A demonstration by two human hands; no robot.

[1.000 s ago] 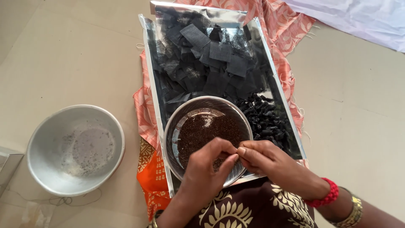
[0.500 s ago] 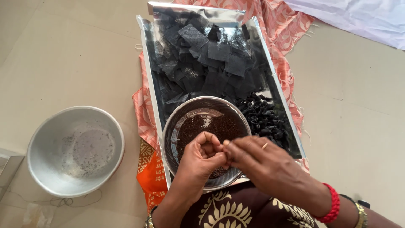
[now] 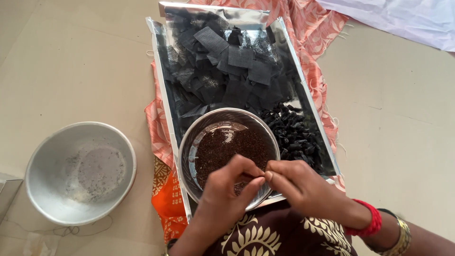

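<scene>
Hands over the near rim of one steel bowl (image 3: 189, 142) of dark brown seed-like grains (image 3: 227, 147). Left hand (image 3: 230, 187) and right hand (image 3: 303, 189) meet at fingertips, both pinched nearly closed on a small item at the meeting point; item is hidden by fingers, so kind, long axis and heading cannot be told. Right wrist: one red bangle (image 3: 367, 220), one gold bangle (image 3: 403, 234).

Bowl sits at near end of one shiny foil tray (image 3: 161, 95). Tray long axis runs away from the person, far end tilted slightly left. On tray: heap of black mesh squares (image 3: 222, 61) at far end, overlapping, too many to count; heap of small black bundles (image 3: 296, 132) just right of bowl, touching it, not countable.

Orange patterned cloth (image 3: 166, 199) under tray. One second, larger steel bowl (image 3: 80, 173) well to the left on floor, holding only a thin scatter of specks
</scene>
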